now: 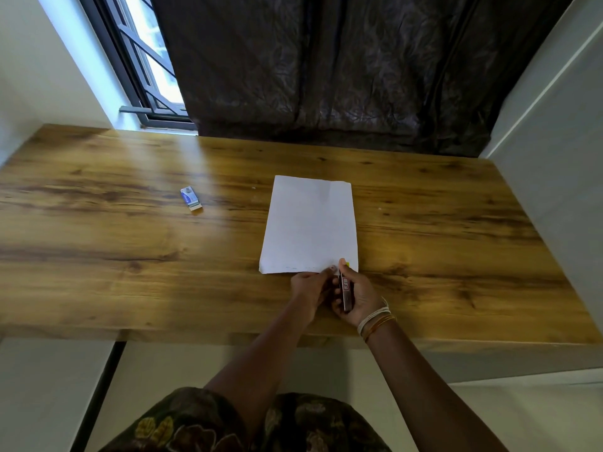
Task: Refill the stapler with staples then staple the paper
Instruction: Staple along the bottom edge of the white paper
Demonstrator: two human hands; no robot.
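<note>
A white sheet of paper point(310, 225) lies flat on the wooden table point(130, 256), its near edge by my hands. My right hand point(357, 296) grips a small dark stapler point(346, 293) with a red label, its nose at the paper's near right corner. My left hand point(310, 287) pinches the paper's near edge just left of the stapler. A small blue and white staple box point(191, 199) sits apart on the table to the left.
A dark curtain point(342, 70) hangs behind the table. A barred window point(146, 60) is at the back left. White walls flank both sides. The table's front edge runs just under my wrists.
</note>
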